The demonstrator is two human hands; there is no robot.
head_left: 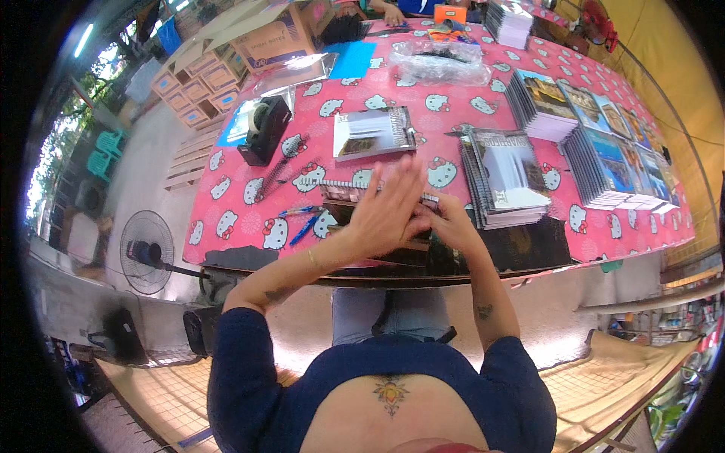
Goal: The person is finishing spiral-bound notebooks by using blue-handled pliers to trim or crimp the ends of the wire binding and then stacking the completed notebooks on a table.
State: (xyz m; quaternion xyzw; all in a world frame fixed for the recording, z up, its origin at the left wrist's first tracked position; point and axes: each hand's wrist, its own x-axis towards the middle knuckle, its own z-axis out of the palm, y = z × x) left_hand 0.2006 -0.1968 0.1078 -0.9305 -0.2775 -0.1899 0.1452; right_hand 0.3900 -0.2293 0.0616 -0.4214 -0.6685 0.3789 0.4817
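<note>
A spiral-bound notebook (341, 192) stands tilted at the near table edge, its wire binding along the top. My left hand (387, 205) is over it, fingers stretched out and flat, with the palm side near the binding. At the notebook's right end my right hand (453, 223) has its fingers bent around the edge; the left hand hides part of them. Beyond the hands lies another notebook (374, 133) with a waterfall cover. To the right is a stack of similar spiral notebooks (507, 174). Blue pen-like tools (304, 229) rest left of my left hand.
A black tape dispenser (266, 130) and a loose dark coil (278, 172) are at left. More notebook stacks (540, 102) line the right side. Clear plastic wrap (439, 66) and cardboard boxes (276, 41) are farther back. Another person's hand (393, 15) shows at the far edge.
</note>
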